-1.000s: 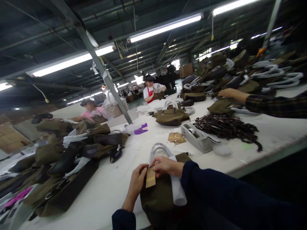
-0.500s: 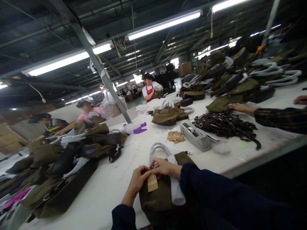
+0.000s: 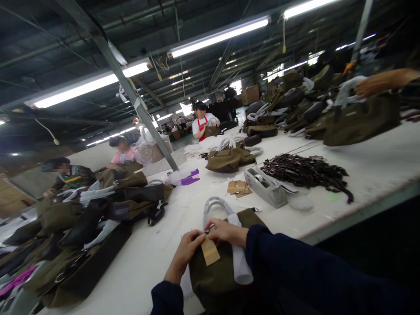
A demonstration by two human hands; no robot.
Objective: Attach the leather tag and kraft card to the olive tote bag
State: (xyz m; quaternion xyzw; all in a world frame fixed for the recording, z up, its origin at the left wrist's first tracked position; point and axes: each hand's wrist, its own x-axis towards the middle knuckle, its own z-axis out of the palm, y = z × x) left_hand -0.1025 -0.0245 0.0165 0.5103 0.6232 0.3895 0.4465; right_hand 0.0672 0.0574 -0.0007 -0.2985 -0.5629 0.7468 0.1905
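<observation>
An olive bag (image 3: 213, 278) lies at the table's near edge, its handles wrapped in white; one wrapped handle (image 3: 242, 264) hangs over its front. A tan paper tag (image 3: 210, 251) rests against the bag just under my fingers. My left hand (image 3: 187, 249) pinches at the tag's top edge with thumb and forefinger. Close against it, my right hand (image 3: 223, 231) is closed at the same spot, near the base of the handle. The small part between the fingertips is partly hidden.
Behind the bag are tan tags (image 3: 238, 188), a grey tape dispenser (image 3: 264, 188) and a pile of dark straps (image 3: 305, 173). Bags heap up at left (image 3: 108, 201) and back right. A co-worker's hand (image 3: 377, 83) holds a bag (image 3: 364, 118) at right; other people sit beyond.
The tag has swung slightly, its lower end to the right. My hands stay nearly in place. At right, the co-worker's hand now holds a bag up by its handles.
</observation>
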